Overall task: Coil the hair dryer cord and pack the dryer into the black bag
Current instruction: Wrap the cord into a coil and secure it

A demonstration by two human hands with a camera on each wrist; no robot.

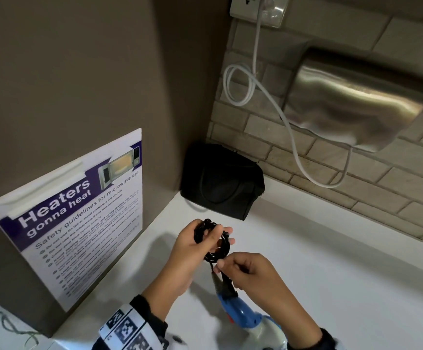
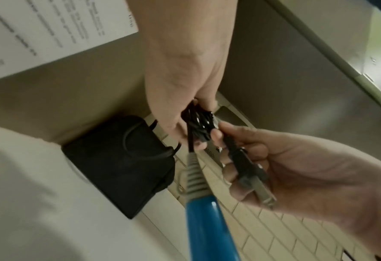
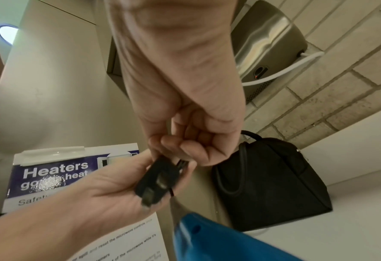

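Observation:
My left hand (image 1: 214, 234) grips a small coil of black cord (image 1: 216, 256) above the white counter (image 1: 344, 274). The coil (image 2: 199, 120) sits between its thumb and fingers. Just below it, my right hand (image 1: 224, 269) pinches the cord's end, and the black plug (image 2: 249, 173) lies across its curled fingers. A short cord run drops to the blue and white hair dryer (image 1: 243, 314), whose blue handle (image 2: 209, 222) points up at the hands. The black bag (image 1: 220, 183) stands shut in the corner behind, apart from both hands.
A steel hand dryer (image 1: 356, 102) hangs on the brick wall at the right, with its white cable (image 1: 253, 79) looping from a socket (image 1: 258, 11). A microwave safety poster (image 1: 79, 210) is taped to the brown wall at the left.

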